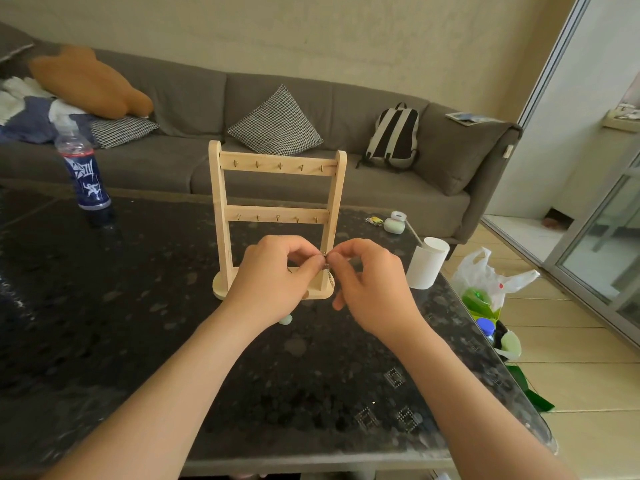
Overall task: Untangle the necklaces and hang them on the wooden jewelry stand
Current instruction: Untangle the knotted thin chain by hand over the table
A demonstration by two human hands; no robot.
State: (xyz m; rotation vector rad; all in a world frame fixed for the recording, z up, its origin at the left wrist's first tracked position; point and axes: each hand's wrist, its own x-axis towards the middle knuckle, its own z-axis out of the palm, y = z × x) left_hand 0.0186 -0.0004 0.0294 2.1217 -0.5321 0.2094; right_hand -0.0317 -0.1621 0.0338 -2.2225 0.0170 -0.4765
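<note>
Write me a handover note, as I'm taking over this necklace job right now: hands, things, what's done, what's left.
Left hand: pinches the necklace chain at its top, in front of the wooden jewelry stand.
Right hand: pinches the same chain right beside it; the chain hangs down below the fingertips.
Stand: upright on the dark table, hooks on both bars bare.
A small pale green piece lies on the table by the left wrist; whether it belongs to the chain, I cannot tell.
Done: nothing hung yet.
Left: free the chain and hang it on a hook.
</note>
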